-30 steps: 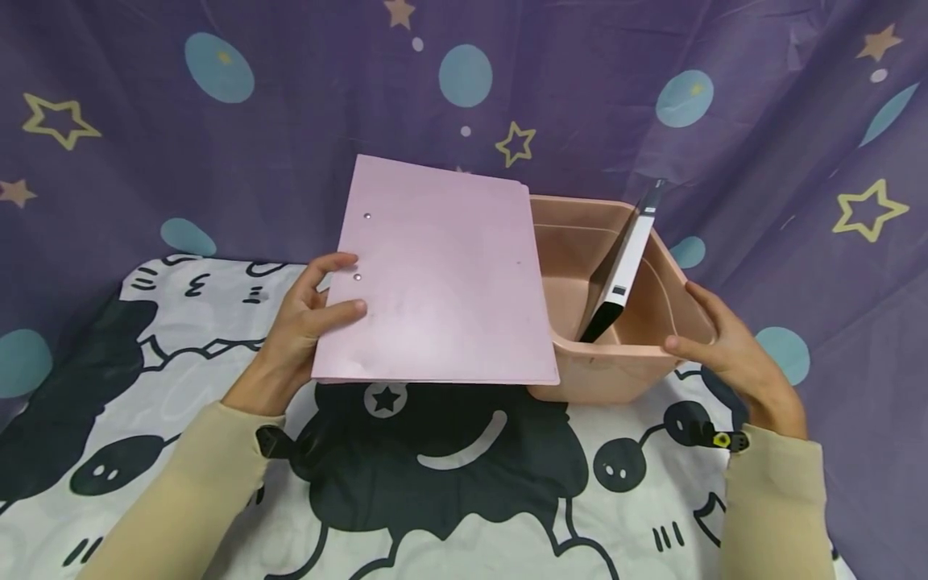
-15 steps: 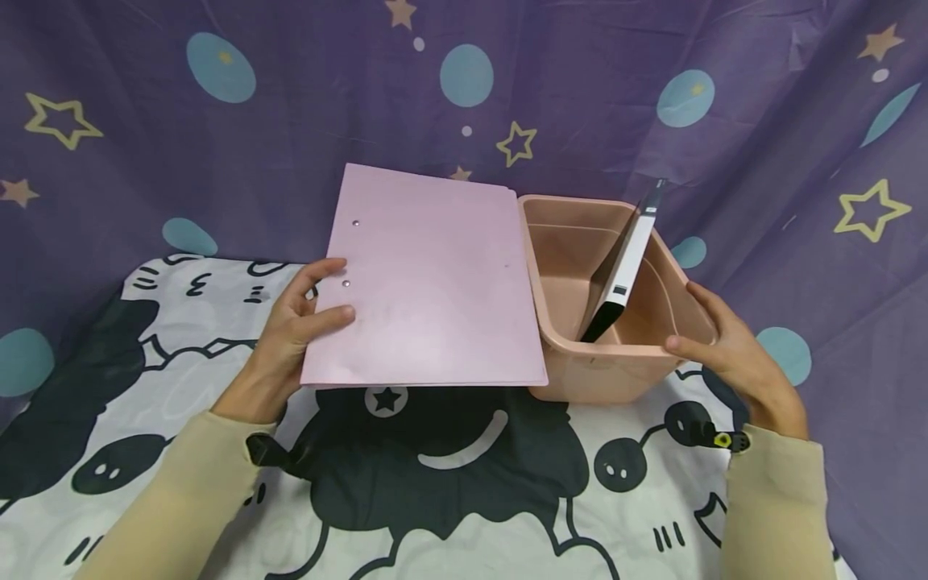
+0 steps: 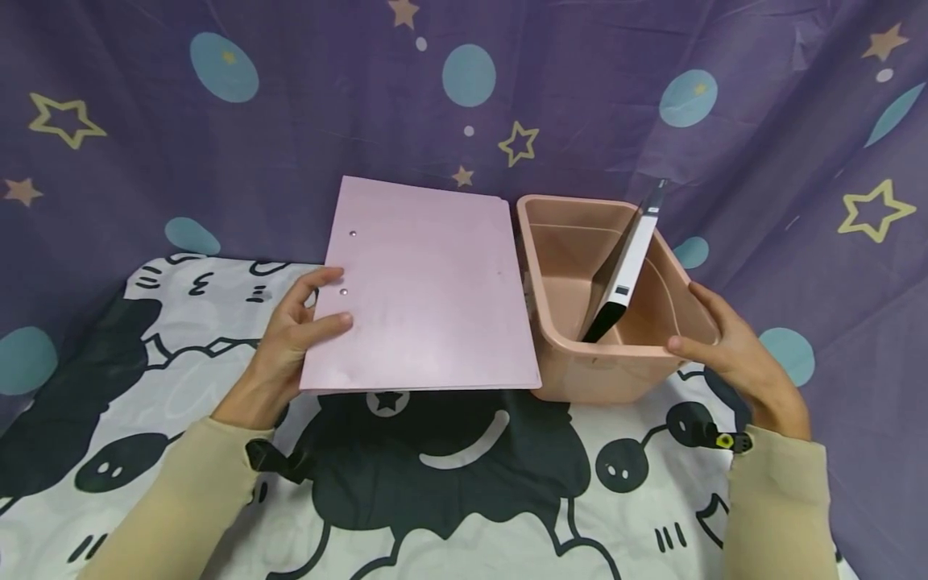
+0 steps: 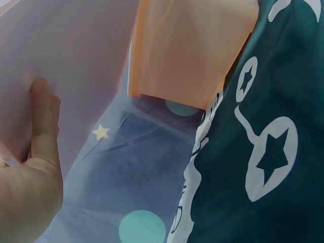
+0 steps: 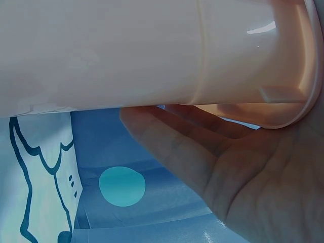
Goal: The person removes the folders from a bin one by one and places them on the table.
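Observation:
My left hand (image 3: 290, 342) grips the left edge of a flat pink folder (image 3: 420, 294), thumb on its front face and other fingers behind. Two small metal rivets show near that edge. In the left wrist view the fingers (image 4: 43, 119) lie along the back of the folder. To the right stands a peach plastic bin (image 3: 594, 374), its left wall close beside the folder. My right hand (image 3: 747, 366) holds the bin's right front corner, thumb at the rim and fingers against the outer wall (image 5: 126, 50). Inside leans a thin folder with a white spine (image 3: 632, 262).
A white and black cartoon-print cloth (image 3: 449, 467) covers the surface under the bin. Behind rises a purple curtain (image 3: 348, 97) with stars and blue dots. Black wrist straps (image 3: 271, 457) sit at both sleeves.
My left hand has moved the pink folder left and slightly down, so it no longer overlaps the bin's left rim and more of the bin shows. The right hand and the bin have stayed in place.

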Available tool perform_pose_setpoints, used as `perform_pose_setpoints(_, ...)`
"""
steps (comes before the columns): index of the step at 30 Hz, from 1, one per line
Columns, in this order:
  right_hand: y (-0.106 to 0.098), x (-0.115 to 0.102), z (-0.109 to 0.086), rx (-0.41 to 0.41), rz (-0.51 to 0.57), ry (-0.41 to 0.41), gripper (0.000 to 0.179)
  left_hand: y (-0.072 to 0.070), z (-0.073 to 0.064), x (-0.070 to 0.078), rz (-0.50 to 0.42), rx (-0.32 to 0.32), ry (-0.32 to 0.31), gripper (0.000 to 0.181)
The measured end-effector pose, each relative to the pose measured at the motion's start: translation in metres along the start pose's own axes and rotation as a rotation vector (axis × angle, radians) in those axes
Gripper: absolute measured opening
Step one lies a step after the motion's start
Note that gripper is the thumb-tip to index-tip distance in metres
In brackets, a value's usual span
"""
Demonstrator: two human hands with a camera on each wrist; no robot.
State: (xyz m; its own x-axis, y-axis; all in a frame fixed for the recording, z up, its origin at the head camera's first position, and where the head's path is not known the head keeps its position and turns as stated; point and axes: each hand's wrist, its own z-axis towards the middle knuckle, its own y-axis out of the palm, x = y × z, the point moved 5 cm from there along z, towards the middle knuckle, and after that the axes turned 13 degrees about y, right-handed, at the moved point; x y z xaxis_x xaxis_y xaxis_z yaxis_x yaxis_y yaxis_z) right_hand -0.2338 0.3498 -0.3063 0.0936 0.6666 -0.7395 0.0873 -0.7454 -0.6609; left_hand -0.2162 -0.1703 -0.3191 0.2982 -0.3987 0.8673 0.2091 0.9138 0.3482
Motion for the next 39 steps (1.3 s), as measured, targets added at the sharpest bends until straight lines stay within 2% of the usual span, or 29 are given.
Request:
perform_pose_setpoints(11, -0.001, 0.000, 0.000, 0.009, -0.015, -0.016, 0.092, -0.002, -0.004, -0.009, 0.006, 0.015, -0.030, 0.055)
perform_pose_setpoints(19, -0.001, 0.000, 0.000, 0.010, -0.017, -0.023, 0.091, 0.000, -0.005, -0.019, 0.047, 0.008, -0.044, 0.057)
perform_pose_setpoints(28, -0.001, 0.001, 0.000, 0.008, -0.027, -0.032, 0.091, 0.001, -0.007, -0.024, 0.032, 0.022, -0.067, 0.056)
perform_pose_setpoints(39, -0.001, 0.000, -0.001, 0.014, -0.029, -0.040, 0.091, -0.001, -0.010, -0.033, 0.056, 0.010, -0.069, 0.059)
